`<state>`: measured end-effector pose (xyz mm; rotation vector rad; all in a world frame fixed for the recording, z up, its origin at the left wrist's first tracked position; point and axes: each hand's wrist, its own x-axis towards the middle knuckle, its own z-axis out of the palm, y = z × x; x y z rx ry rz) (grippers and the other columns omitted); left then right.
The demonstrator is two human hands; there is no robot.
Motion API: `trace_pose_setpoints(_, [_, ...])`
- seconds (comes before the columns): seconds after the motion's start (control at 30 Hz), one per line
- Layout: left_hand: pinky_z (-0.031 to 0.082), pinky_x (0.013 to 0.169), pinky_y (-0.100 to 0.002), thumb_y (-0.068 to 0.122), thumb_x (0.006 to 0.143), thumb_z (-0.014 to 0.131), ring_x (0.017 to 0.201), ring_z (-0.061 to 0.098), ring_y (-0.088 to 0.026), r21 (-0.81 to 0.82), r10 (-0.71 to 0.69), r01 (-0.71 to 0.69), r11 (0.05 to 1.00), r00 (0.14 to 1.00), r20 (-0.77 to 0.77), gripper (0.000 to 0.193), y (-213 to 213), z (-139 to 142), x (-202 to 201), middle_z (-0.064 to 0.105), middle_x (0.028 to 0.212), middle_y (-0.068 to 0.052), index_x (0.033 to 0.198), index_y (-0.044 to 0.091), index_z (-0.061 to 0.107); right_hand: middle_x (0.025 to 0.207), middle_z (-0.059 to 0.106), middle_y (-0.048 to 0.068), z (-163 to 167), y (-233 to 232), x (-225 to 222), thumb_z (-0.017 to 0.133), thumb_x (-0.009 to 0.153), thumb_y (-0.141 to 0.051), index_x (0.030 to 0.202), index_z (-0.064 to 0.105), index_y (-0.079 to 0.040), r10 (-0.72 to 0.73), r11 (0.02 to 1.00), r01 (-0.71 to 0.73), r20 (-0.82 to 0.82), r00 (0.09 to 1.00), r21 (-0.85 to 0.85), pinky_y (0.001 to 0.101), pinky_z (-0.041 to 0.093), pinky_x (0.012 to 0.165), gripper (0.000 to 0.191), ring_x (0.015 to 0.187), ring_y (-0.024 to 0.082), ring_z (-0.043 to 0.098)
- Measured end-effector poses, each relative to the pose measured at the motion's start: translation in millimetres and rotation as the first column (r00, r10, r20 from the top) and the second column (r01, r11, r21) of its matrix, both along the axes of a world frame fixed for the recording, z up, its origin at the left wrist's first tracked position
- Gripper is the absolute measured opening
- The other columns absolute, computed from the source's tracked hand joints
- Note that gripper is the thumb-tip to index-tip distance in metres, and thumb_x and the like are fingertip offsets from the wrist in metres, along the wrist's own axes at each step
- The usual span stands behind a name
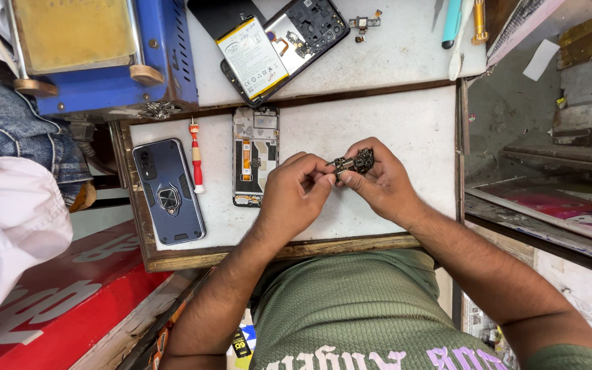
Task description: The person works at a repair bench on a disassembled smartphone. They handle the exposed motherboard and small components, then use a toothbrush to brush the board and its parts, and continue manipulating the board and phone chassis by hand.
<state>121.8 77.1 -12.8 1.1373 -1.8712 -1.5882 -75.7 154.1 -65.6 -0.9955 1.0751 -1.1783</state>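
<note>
Both hands meet above the white work mat (412, 130). My right hand (378, 179) pinches a small dark circuit board (355, 163) between thumb and fingers. My left hand (297, 192) touches the board's left end with its fingertips. Just left of the hands lies an opened phone frame (255, 156) with an orange flex cable showing. A red-and-white screwdriver (196, 156) lies beside it. Further left rests a dark blue phone (168, 190) in a rugged case, back side up.
Farther back lies another opened phone (306, 29) with a white battery (251, 56), plus small loose parts (364, 24). A blue machine (97, 55) stands at the back left. Tools (464, 24) lie at the back right. Another person in white and jeans (8, 205) sits at the left.
</note>
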Motion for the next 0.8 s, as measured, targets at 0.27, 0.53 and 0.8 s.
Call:
trace_pose_setpoints(0.27, [0.055, 0.061, -0.028, 0.004, 0.094, 0.074, 0.071, 0.068, -0.016, -0.320, 0.158, -0.157, 0.934, 0.987, -0.021, 0.014, 19.0, 19.5, 19.0, 0.067, 0.086, -0.008, 0.107, 0.003, 0.077, 0.112, 0.071, 0.017, -3.8, -2.6, -4.7, 0.063, 0.105, -0.013, 0.121, 0.045, -0.009, -0.064, 0.998, 0.064, 0.160, 0.985, 0.000, 0.0373, 0.064, 0.094, 0.026, 0.106, 0.020, 0.072])
trace_pose_setpoints(0.53, [0.063, 0.074, -0.030, 0.006, 0.095, 0.074, 0.090, 0.078, -0.021, -0.425, 0.055, -0.099, 0.900, 0.992, -0.113, 0.014, 19.2, 6.4, 14.3, 0.076, 0.098, -0.013, 0.108, 0.001, 0.071, 0.114, 0.072, 0.016, -5.4, -2.1, -2.8, 0.064, 0.104, -0.013, 0.121, 0.045, -0.009, -0.090, 0.996, 0.089, 0.156, 0.984, 0.013, 0.0384, 0.063, 0.095, 0.026, 0.106, 0.021, 0.072])
trace_pose_setpoints(0.8, [0.062, 0.065, -0.031, 0.004, 0.092, 0.078, 0.084, 0.078, -0.022, -0.502, 0.112, -0.124, 0.856, 0.992, -0.053, 0.015, 11.2, 6.8, -3.2, 0.076, 0.096, -0.010, 0.106, 0.004, 0.073, 0.110, 0.070, 0.014, -2.2, -4.4, -1.6, 0.063, 0.105, -0.011, 0.124, 0.045, -0.005, -0.123, 0.992, 0.124, 0.118, 0.985, 0.005, 0.0380, 0.065, 0.094, 0.027, 0.104, 0.020, 0.073])
